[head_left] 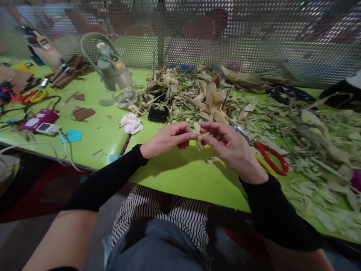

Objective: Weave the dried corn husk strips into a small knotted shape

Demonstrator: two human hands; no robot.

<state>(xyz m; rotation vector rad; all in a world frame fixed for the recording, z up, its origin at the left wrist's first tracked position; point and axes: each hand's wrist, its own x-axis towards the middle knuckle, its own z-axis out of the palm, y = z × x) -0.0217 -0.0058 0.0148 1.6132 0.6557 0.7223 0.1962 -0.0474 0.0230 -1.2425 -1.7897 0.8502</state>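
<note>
Both my hands meet above the green table, pinching a small pale piece of corn husk [197, 131] between the fingertips. My left hand [172, 138] grips its left side with thumb and forefinger. From the other side my right hand [229, 145] holds it the same way. A heap of dried corn husks [213, 96] lies just beyond my fingers. Scissors with red and yellow handles [272, 158] rest beside my right wrist, their blades partly behind that hand. One loose husk scrap [213, 160] sits on the table below my right fingers.
A black phone [158, 113] and crumpled tissue [131, 123] lie behind my left hand. Farther left are a green-lidded bottle [113, 69], a purple power pack [41, 118] with cables and cardboard scraps [82, 113]. Husk shreds [318, 150] cover the right side; a perforated metal screen [239, 41] closes the back.
</note>
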